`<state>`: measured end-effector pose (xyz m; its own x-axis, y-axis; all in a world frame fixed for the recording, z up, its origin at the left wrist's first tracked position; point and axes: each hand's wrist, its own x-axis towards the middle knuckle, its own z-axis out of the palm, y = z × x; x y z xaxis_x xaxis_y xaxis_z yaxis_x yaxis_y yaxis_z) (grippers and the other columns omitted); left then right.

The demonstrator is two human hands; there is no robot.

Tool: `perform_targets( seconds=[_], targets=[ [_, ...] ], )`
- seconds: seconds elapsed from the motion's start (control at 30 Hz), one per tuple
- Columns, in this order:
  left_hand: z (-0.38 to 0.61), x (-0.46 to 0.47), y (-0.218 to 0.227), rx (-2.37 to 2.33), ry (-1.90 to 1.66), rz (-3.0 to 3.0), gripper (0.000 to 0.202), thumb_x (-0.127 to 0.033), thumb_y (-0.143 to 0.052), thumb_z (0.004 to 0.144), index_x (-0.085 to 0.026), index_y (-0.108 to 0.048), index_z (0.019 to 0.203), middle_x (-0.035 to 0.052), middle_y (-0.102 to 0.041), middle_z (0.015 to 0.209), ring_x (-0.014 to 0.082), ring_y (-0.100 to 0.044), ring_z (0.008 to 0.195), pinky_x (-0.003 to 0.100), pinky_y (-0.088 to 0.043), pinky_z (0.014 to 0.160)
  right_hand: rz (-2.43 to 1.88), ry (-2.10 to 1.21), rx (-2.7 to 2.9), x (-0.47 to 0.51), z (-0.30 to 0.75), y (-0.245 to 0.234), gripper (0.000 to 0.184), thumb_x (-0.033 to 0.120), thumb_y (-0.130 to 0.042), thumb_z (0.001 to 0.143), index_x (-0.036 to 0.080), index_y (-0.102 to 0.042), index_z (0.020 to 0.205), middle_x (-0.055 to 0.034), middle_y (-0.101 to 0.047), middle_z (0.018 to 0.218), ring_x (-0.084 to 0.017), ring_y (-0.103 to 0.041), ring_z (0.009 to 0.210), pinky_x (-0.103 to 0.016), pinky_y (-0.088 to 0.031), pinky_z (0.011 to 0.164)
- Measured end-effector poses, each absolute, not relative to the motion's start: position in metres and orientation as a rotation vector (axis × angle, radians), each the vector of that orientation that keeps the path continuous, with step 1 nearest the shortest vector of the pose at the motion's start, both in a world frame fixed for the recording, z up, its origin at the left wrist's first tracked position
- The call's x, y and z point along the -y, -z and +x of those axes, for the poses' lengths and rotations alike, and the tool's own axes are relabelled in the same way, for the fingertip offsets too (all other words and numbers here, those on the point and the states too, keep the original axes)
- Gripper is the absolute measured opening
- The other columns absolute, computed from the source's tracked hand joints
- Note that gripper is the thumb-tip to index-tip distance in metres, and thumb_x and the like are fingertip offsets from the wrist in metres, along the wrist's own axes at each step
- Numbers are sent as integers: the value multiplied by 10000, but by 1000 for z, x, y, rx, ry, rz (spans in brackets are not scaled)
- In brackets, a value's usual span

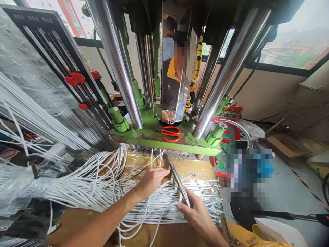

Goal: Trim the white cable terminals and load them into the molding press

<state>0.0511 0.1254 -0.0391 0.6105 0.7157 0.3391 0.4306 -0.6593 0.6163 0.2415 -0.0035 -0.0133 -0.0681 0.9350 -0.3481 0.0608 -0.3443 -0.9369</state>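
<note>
My left hand (151,181) rests on a bundle of white cables (154,202) spread over a cardboard-covered bench, fingers curled and pinching at cable ends near a long metal strip. My right hand (197,214) grips the near end of that metal strip (177,180), a narrow bar that slants up toward the machine. Several cable ends with small teal connectors (210,192) fan out to the right of the strip. More white cables (84,178) pile up to the left.
A green press machine (154,135) with shiny steel columns (120,68) stands right behind the bench. Orange scissors (170,133) lie on its green plate. A red control panel (227,137) sits at the right. A black rack holding cables (59,58) leans at the left.
</note>
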Motion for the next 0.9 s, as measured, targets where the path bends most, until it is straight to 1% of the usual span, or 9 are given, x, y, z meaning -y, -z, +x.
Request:
perform_targets(
  seconds=[0.1,0.23,0.37,0.47,0.53,0.63,0.73,0.83,0.9],
  targets=[
    [55,-125,37,-958,-765,2278,211,-158,-528,921,-205,-725,982,26,-741,954,175,-685,873,291,-533,816,-1457,-1481,1198,4,244,2,453,460,-658,764,193,-605,1126,28,-511,666,-129,-462,588,-231,-418,542],
    [62,-131,26,-940,-665,2309,222,-163,-528,914,-217,-714,1022,25,-730,1021,184,-671,942,310,-518,874,-1435,-1426,1335,3,254,-14,412,419,-607,802,186,-618,1142,-31,-633,844,-218,-584,868,-302,-479,790],
    [65,-147,16,-766,-449,2552,505,-198,-635,830,-187,-526,1323,103,-464,1435,269,-400,1334,425,-356,1092,-1737,-1204,1588,4,264,-2,544,293,-578,777,150,-533,1299,-104,-634,1159,-259,-561,1099,-340,-421,976],
    [64,-155,13,-650,-350,2660,559,-264,-665,820,-191,-486,1344,103,-457,1440,263,-369,1355,439,-297,1121,-2041,-940,1803,8,265,16,656,257,-566,759,148,-436,1393,-134,-576,1278,-263,-548,1164,-330,-424,987],
    [63,-156,13,-643,-384,2700,522,-269,-658,827,-208,-497,1320,89,-504,1401,255,-409,1324,437,-294,1111,-2192,-736,1979,9,264,21,617,274,-576,767,183,-472,1368,-129,-608,1215,-272,-601,1076,-323,-488,873],
    [65,-153,16,-633,-414,2698,468,-287,-681,791,-237,-558,1240,71,-540,1363,259,-457,1283,426,-323,1087,-2280,-479,2190,4,270,15,396,345,-677,714,241,-676,1096,-113,-665,1058,-325,-605,1023,-328,-503,725],
    [75,-157,22,-938,-574,2623,525,-280,-732,714,-255,-582,1216,84,-488,1409,304,-444,1289,459,-320,1089,-2088,-547,2201,-15,284,3,197,421,-651,766,281,-723,884,-82,-679,929,-294,-626,915,-322,-473,675],
    [80,-169,31,-1444,-770,2421,835,-313,-811,615,-227,-451,1364,159,-346,1496,386,-357,1336,559,-266,1095,-1912,-461,1989,-50,292,-5,318,422,-521,873,242,-673,659,-56,-638,743,-220,-600,710,-330,-440,669],
    [78,-175,38,-1578,-812,2319,978,-368,-855,547,-203,-400,1397,197,-274,1522,409,-313,1355,565,-295,1072,-1870,-348,1843,-81,289,-6,378,458,-484,888,219,-640,640,-63,-627,732,-222,-590,712,-346,-444,695]
  ],
)
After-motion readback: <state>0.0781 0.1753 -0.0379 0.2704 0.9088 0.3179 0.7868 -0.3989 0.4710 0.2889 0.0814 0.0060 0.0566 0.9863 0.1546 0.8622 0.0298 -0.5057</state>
